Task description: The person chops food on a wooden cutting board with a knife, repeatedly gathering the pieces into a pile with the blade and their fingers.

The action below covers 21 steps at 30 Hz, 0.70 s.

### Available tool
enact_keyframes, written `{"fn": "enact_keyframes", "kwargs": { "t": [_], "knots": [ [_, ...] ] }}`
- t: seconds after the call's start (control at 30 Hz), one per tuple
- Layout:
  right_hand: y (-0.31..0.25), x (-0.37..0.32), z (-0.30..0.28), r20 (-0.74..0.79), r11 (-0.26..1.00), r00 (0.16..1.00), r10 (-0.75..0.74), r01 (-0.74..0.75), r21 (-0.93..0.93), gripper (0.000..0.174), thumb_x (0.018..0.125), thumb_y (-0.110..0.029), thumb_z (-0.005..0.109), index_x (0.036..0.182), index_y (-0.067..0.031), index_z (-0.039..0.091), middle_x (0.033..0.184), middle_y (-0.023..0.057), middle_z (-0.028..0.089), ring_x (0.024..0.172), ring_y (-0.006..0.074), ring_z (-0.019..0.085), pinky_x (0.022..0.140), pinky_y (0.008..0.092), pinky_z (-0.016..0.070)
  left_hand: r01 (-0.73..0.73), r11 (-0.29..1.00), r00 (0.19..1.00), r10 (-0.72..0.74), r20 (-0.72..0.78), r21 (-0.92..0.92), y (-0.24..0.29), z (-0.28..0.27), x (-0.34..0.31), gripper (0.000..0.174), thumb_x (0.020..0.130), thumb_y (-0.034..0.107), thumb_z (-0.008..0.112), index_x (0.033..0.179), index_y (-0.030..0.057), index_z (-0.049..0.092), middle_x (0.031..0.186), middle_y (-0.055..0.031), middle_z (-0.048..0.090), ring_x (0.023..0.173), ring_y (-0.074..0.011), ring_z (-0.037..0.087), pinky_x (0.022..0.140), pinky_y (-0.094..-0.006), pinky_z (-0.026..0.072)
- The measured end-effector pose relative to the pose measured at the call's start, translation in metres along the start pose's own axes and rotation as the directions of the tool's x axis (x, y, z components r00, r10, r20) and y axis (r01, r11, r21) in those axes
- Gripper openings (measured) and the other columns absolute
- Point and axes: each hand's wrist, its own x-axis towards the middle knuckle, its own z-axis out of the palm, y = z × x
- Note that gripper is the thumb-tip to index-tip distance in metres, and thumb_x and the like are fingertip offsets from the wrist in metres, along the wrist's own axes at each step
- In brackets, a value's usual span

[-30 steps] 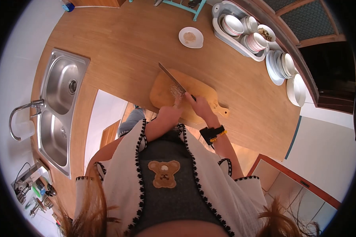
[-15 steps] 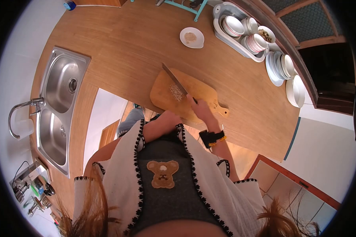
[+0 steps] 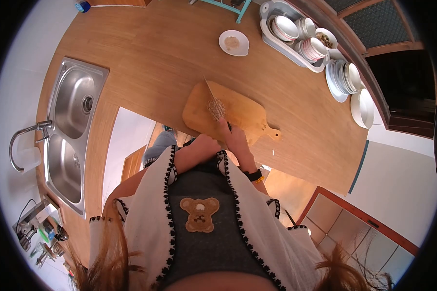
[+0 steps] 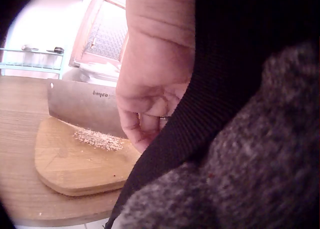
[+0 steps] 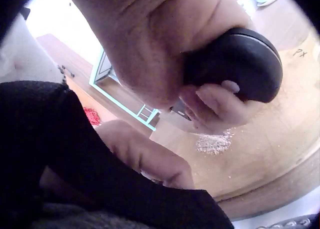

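Note:
A cleaver stands blade-down over a wooden cutting board, its edge along a small heap of finely chopped pale bits. My right hand grips the cleaver's black handle, the fingers wrapped round it. Close to my body, at the board's near edge, my left hand hangs loosely curled with nothing in it. In the right wrist view the left hand is partly covered by dark cloth. Part of the blade is hidden behind the left hand in the left wrist view.
Beyond the board sits a white dish with a pale brown substance in it. A dish rack of bowls, stacked plates and a white bowl line the right back. A double sink is at left.
My left hand has drawn back from the blade to the board's near edge. The right hand has brought the cleaver toward my body and left, its blade turning more upright over the heap.

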Motion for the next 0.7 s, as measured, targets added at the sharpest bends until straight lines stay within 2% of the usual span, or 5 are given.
{"fn": "enact_keyframes", "kwargs": {
  "t": [0.1,0.17,0.27,0.6,0.7],
  "knots": [
    [0.002,-0.001,0.003,0.042,0.999,0.999,0.026,-0.027,0.043,0.058,0.088,-0.053,0.045,0.082,0.0022,0.063,0.077,0.0304,0.058,0.079,0.0466,0.056,0.069,0.0499,0.0445,-0.026,0.999,0.990,0.032,-0.137,0.048,-0.004,0.014,-0.002,0.011,0.069,0.016,0.058,0.065,0.0111,0.067,0.063,-0.0084,0.063,0.063,-0.0237,0.064,0.056,-0.0358,0.0497],
    [0.022,0.003,0.013,-0.076,0.979,0.978,-0.193,0.197,0.050,0.058,0.089,-0.052,0.043,0.085,0.0019,0.062,0.077,0.0305,0.058,0.079,0.0472,0.056,0.069,0.0507,0.0440,0.032,0.999,0.998,-0.032,-0.056,-0.007,-0.004,0.012,0.000,0.011,0.069,0.016,0.058,0.065,0.0116,0.067,0.064,-0.0084,0.064,0.064,-0.0231,0.065,0.057,-0.0350,0.0503],
    [0.005,0.001,0.004,0.001,0.994,0.997,-0.079,0.079,0.073,0.057,0.090,-0.052,0.042,0.089,0.0012,0.061,0.078,0.0307,0.058,0.080,0.0472,0.056,0.068,0.0512,0.0436,0.015,0.999,0.992,-0.010,-0.124,0.040,-0.008,0.025,0.000,0.010,0.069,0.016,0.059,0.066,0.0116,0.067,0.065,-0.0080,0.064,0.065,-0.0227,0.065,0.058,-0.0348,0.0508],
    [0.001,-0.005,0.010,0.069,0.980,0.997,-0.032,0.018,0.198,0.058,0.090,-0.051,0.041,0.090,0.0030,0.060,0.084,0.0317,0.058,0.086,0.0470,0.055,0.073,0.0488,0.0435,0.044,0.999,0.996,-0.045,-0.073,-0.005,-0.004,0.001,-0.003,0.010,0.070,0.016,0.058,0.065,0.0123,0.067,0.065,-0.0063,0.064,0.064,-0.0221,0.065,0.056,-0.0345,0.0508],
    [0.006,-0.011,0.008,0.081,0.968,0.997,-0.017,-0.004,0.251,0.057,0.091,-0.050,0.041,0.090,0.0034,0.060,0.085,0.0322,0.058,0.087,0.0476,0.055,0.074,0.0483,0.0434,0.056,0.998,0.997,-0.058,0.054,0.035,-0.003,-0.004,-0.004,0.009,0.069,0.015,0.059,0.066,0.0126,0.067,0.064,-0.0066,0.064,0.064,-0.0221,0.065,0.056,-0.0346,0.0505]
  ]
}}
